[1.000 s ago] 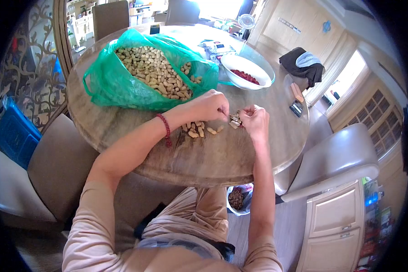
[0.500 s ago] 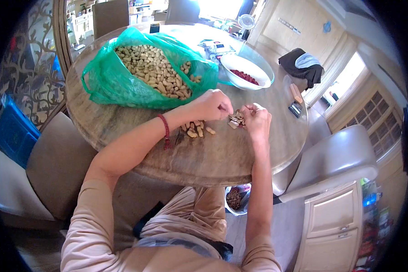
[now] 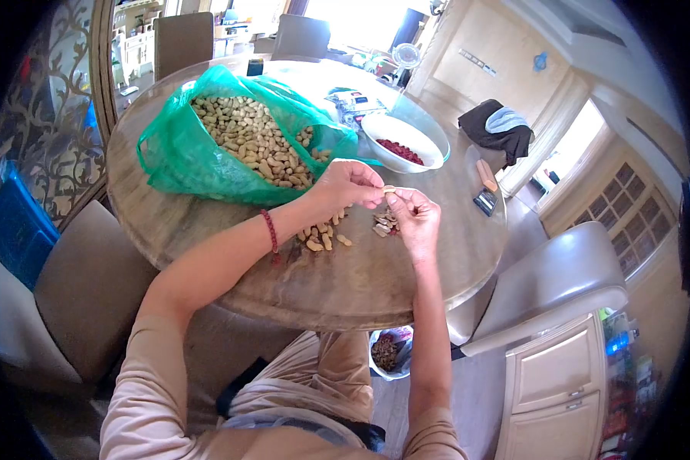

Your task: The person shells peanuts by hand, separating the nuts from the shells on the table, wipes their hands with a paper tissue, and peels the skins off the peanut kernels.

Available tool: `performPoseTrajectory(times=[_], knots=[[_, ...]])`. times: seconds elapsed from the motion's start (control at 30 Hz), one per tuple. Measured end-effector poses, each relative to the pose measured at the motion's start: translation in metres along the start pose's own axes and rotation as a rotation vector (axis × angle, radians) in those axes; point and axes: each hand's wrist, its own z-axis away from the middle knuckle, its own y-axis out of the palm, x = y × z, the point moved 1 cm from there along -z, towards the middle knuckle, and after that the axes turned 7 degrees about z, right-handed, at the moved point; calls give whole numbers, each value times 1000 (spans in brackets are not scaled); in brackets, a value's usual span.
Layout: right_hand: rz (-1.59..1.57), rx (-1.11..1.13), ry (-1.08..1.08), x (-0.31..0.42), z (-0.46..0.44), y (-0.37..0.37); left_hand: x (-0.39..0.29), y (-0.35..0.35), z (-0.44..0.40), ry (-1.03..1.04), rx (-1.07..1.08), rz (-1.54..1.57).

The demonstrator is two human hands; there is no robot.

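Note:
My left hand (image 3: 348, 186), with a red bracelet at its wrist, meets my right hand (image 3: 415, 221) above the table. Between their pinched fingertips is a small pale peanut (image 3: 389, 189), gripped from both sides. Below my right hand lies a little heap of broken peanut shells (image 3: 383, 224). Several unshelled peanuts (image 3: 326, 236) are on the tabletop under my left wrist. Behind my left hand, a green plastic bag (image 3: 172, 165) lies open, full of unshelled peanuts (image 3: 249, 138). A white bowl (image 3: 431, 159) with red peanut kernels (image 3: 400, 151) stands beyond my hands.
The round table (image 3: 345, 287) is in front of me. A bin (image 3: 401, 369) with shells in it stands on the floor below its edge. Chairs stand at the left and at the right (image 3: 563, 264). A small black object (image 3: 484, 202) sits near the table's right edge.
My hands have come together, raised off the shell heap, and now both pinch a peanut. Before, they were slightly apart. The whole view has shifted a little.

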Motion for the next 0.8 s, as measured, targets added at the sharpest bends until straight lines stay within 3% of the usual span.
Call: performPoseTrajectory(times=[0.1,0.17,0.43,0.8], knots=[[-86,-50,-158,-1,-1,0,2,1,0,57,30,8],[-60,32,-46,6,1,-3,3,2,0,85,35,2],[-192,88,-41,15,4,-2,7,7,-1,195,138,-157],[-186,105,-8,14,5,-1,6,11,2,141,179,-150]])
